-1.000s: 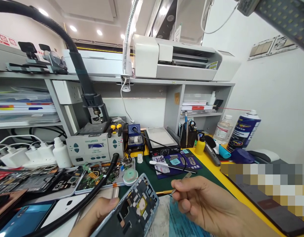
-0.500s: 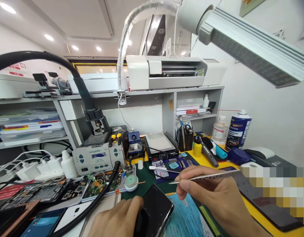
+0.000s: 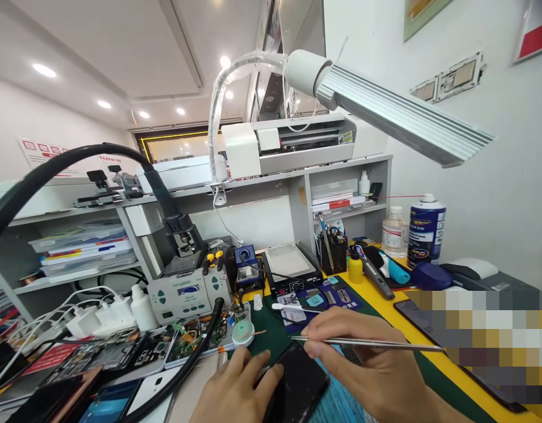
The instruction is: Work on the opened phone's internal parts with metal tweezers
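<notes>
A black phone (image 3: 299, 382) lies at the front, its glossy face up, partly over a blue wood-grain mat (image 3: 339, 396). My left hand (image 3: 239, 390) is at its left edge, with bent fingers a little apart, holding it there. Part of that edge is hidden under the fingers. In my right hand (image 3: 367, 364) is a pair of thin metal tweezers (image 3: 385, 343), pinched between thumb and fingers. They lie nearly level, with their tips pointing left, just above the phone's far end.
A tray of small parts (image 3: 200, 332) and a round tin (image 3: 243, 333) stand left of the phone. A black hose (image 3: 200, 346) curves across the front left. Behind are a hot-air station (image 3: 187, 294), a heating plate (image 3: 292, 264) and a yellow bottle (image 3: 355, 267). A lamp (image 3: 403, 117) hangs above.
My view has shifted. My left hand's fingers have spread along the phone's edge. The tweezers in my right hand have come down, with their tips now nearer the phone's far end.
</notes>
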`<state>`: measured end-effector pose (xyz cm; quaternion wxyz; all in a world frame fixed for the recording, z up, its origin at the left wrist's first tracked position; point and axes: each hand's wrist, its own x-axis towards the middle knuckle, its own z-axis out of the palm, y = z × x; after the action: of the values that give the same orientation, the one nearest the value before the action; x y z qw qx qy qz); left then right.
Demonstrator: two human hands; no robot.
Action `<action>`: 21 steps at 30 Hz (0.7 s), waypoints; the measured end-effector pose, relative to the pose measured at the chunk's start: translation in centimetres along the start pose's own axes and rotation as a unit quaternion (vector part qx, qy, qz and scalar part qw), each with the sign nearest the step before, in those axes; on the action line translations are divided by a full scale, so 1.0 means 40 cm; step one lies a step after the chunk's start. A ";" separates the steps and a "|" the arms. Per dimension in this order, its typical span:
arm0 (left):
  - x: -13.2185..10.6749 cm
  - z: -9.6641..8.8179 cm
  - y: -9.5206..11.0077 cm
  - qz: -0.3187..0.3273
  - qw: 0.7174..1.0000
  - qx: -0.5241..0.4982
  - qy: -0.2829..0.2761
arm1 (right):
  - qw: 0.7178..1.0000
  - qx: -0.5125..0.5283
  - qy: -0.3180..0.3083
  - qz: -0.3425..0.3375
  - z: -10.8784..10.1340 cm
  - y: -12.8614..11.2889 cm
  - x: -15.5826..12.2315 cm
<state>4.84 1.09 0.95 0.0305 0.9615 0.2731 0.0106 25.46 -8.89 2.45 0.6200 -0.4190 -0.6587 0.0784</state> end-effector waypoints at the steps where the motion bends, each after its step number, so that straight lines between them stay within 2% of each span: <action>1: -0.005 -0.012 0.001 -0.014 0.999 -0.037 0.032 | 1.000 -0.001 -0.001 -0.005 0.001 -0.001 0.000; 3: -0.015 -0.040 0.008 -0.060 0.978 -0.158 0.124 | 1.000 -0.003 -0.006 -0.013 0.001 -0.004 0.001; 4: -0.018 -0.053 0.013 -0.083 0.953 -0.242 0.163 | 1.000 -0.004 -0.013 -0.015 0.001 -0.007 0.003; 5: -0.020 -0.064 0.019 -0.101 0.923 -0.331 0.171 | 1.000 -0.007 -0.024 -0.019 0.000 -0.011 0.006; 7: -0.019 -0.077 0.030 -0.113 0.852 -0.490 0.148 | 0.998 -0.020 -0.053 -0.024 -0.003 -0.022 0.013; 9: -0.011 -0.077 0.042 -0.109 0.799 -0.578 0.124 | 0.995 -0.043 -0.080 -0.035 -0.004 -0.035 0.020; 10: -0.007 -0.074 0.046 -0.106 0.784 -0.600 0.120 | 0.994 -0.056 -0.090 -0.039 -0.004 -0.041 0.024; 13: 0.006 -0.062 0.055 -0.100 0.771 -0.615 0.133 | 0.989 -0.084 -0.109 -0.051 -0.001 -0.054 0.031; 17: 0.009 -0.060 0.053 -0.103 0.788 -0.584 0.165 | 0.987 -0.091 -0.128 -0.035 0.001 -0.057 0.044; 19: 0.006 -0.070 0.051 -0.119 0.781 -0.582 0.191 | 0.989 -0.071 -0.130 0.006 -0.004 -0.053 0.057; 21: 0.002 -0.085 0.052 -0.145 0.760 -0.593 0.224 | 0.989 -0.038 -0.123 0.076 -0.013 -0.049 0.074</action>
<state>5.87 -0.45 4.48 0.5339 0.6704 0.3472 0.3807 25.38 -8.42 6.00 0.5102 -0.4786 -0.6984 0.1511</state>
